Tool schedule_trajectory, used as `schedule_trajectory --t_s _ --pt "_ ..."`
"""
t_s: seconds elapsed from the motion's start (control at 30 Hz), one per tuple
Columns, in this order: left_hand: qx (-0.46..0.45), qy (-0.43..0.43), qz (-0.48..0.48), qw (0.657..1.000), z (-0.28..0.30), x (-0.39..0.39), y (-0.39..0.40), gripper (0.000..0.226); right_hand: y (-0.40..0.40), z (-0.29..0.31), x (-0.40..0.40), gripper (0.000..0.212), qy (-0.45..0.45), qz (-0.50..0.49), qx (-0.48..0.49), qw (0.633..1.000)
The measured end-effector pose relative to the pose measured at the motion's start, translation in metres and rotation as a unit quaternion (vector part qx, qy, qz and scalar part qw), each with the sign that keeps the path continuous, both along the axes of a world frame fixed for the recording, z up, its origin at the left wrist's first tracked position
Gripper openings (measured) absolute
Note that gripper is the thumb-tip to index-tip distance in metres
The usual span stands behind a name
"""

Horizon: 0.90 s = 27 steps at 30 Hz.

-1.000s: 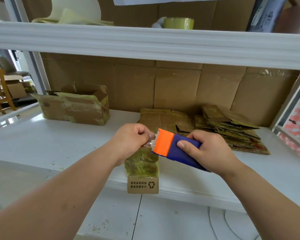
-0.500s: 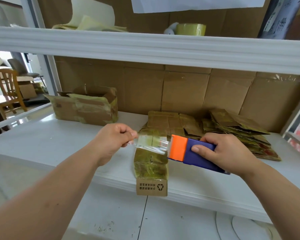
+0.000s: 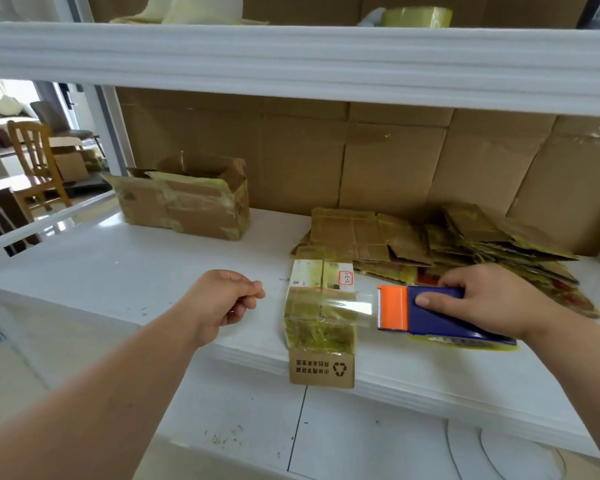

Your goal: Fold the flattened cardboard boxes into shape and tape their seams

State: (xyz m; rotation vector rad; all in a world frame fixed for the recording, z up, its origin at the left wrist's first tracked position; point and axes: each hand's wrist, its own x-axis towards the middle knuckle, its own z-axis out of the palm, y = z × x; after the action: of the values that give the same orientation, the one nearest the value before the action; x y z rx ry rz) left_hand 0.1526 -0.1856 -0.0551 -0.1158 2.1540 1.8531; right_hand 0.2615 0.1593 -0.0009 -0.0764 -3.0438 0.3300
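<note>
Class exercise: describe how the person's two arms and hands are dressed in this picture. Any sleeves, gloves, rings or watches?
Both forearms are bare right down to the bottom edge of the picture; no sleeve shows. The left hand and the right hand wear no gloves. No ring, watch or wristband is visible on either.

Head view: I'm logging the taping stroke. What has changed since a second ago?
The left hand has let go of the tape end and drawn away left. The right hand pulled the tape dispenser rightward, laying a clear strip across the small box. The box stays at the shelf edge.
</note>
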Motion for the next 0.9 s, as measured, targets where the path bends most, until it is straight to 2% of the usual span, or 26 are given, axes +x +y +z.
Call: schedule_trajectory --t_s 0.53,0.67,0.9 --pt "-0.024 -0.074 -0.013 0.997 -0.027 -0.006 0.008 0.014 0.005 -0.007 -0.016 0.070 -0.095 -0.012 -0.035 0.995" --pt "-0.052 -0.095 -0.021 0.994 -0.038 -0.003 0.013 0.014 0.002 -0.015 -0.019 0.060 -0.124 -0.026 0.005 0.992" --pt "-0.125 -0.094 -0.061 0.986 -0.040 0.002 0.030 0.019 -0.019 -0.019 -0.030 0.063 -0.139 -0.029 0.111 0.984"
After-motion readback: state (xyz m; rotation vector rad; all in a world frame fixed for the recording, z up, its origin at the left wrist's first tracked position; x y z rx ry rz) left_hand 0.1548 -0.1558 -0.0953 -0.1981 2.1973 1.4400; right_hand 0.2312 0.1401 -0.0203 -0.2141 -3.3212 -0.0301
